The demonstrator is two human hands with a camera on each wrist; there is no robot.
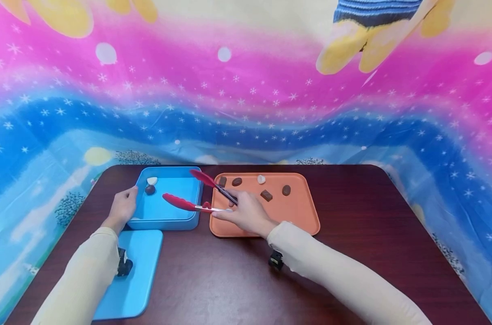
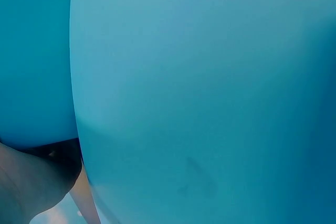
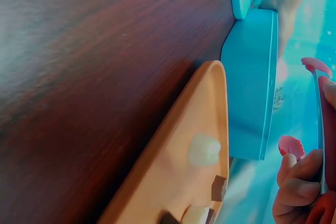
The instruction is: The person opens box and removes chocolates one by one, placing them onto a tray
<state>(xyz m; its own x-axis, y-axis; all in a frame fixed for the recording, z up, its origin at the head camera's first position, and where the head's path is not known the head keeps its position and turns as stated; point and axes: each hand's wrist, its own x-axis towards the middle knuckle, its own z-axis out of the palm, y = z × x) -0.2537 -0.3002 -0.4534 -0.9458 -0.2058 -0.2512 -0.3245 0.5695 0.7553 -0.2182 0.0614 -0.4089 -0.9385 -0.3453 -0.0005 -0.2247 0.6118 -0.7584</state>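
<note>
My right hand (image 1: 248, 213) grips a pair of red-tipped tongs (image 1: 180, 202) by the handles. The tongs' arms stand spread with nothing between them, the tips over the blue box (image 1: 164, 225). My left hand (image 1: 123, 206) holds that box at its left wall; part of its fingers is hidden. Inside the box, at the back left, lie a white chocolate piece (image 1: 152, 180) and a dark round one (image 1: 150, 190). Under my right hand sits an orange tray (image 1: 288, 214) with several chocolates, among them a brown oval (image 1: 286, 190), a brown block (image 1: 266, 195) and a white piece (image 1: 261, 179).
A flat blue lid (image 1: 142, 280) lies in front of the box, beneath my left forearm. The dark wooden table (image 1: 359, 212) extends right of the tray. A patterned cloth (image 1: 246, 108) hangs behind the table and along its sides.
</note>
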